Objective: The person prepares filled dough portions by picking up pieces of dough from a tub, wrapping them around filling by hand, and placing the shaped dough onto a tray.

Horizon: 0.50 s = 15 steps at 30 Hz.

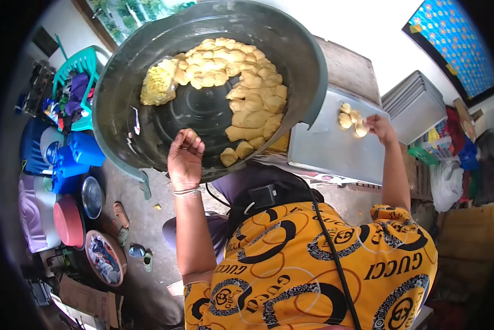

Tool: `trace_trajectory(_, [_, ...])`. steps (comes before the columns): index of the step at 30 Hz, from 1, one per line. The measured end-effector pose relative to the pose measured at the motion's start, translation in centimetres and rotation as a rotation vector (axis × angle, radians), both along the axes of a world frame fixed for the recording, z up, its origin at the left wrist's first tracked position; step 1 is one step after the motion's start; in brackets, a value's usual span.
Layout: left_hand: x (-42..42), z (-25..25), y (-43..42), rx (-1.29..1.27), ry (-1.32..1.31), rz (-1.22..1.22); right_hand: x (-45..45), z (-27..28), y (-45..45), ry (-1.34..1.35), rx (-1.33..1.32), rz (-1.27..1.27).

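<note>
A large dark round tub (115, 104) holds many flattened pieces of pale yellow dough (255, 102), pressed together along its far and right sides. Inside, by the left end of the dough, lies a clear plastic bag of yellow bits (159, 82). My left hand (186, 159) is over the tub's near edge, palm up, its fingers curled together; what is between the fingertips is unclear. Over on the metal tray (335, 148), my right hand (380, 129) has its fingertips, slightly blurred, at a dough ball (360, 130). A few more dough balls (346, 114) sit beside it.
Stacked metal trays (414, 104) stand right of the tray. On the left are a green chair (76, 69) with clothes, blue containers (71, 159), a red basin (69, 220) and a laundry basket (105, 258). Slippers (120, 214) lie on the floor.
</note>
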<state>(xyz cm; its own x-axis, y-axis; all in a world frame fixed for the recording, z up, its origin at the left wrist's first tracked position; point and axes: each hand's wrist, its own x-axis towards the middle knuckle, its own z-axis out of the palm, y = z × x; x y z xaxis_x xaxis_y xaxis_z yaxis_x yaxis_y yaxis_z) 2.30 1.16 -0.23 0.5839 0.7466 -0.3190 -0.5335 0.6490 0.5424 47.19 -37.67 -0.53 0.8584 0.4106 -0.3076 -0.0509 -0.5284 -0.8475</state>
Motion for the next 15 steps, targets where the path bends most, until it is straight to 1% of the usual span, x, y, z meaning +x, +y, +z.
trace_trajectory(1, [0.0, 0.2, -0.2, 0.011, -0.014, -0.006, 0.0, -1.2, -0.3, 0.002, -0.051, 0.032])
trace_trajectory(3, [-0.1, 0.3, -0.4, 0.005, -0.007, 0.021, -0.8, -2.7, 0.3, -0.294, -0.330, 0.200])
trace_trajectory(5, [-0.3, 0.0, -0.3, -0.001, -0.053, 0.025, -0.8, -3.3, 1.2, -0.950, -0.584, 0.374])
trace_trajectory(7, [-0.4, 0.0, -0.4, -0.029, -0.026, 0.054, -0.1, -1.5, 3.1, -0.522, -0.664, 0.456])
trace_trajectory(9, [-0.5, -0.1, -0.4, -0.045, -0.010, 0.066, 1.0, 3.4, 5.1, -0.119, -0.774, 0.640])
trace_trajectory(11, [-0.7, -0.1, -0.4, -0.064, -0.007, 0.059, 3.9, 7.5, 5.5, 0.346, -0.481, 0.457])
trace_trajectory(13, [-0.5, 0.3, -0.6, -0.066, -0.001, 0.074, 16.3, 4.9, 2.5, 0.005, -0.171, 0.765])
trace_trajectory(15, [-0.5, 0.6, -0.7, -0.057, 0.016, 0.083, 16.9, 5.7, 4.9, -0.013, -0.267, 0.476])
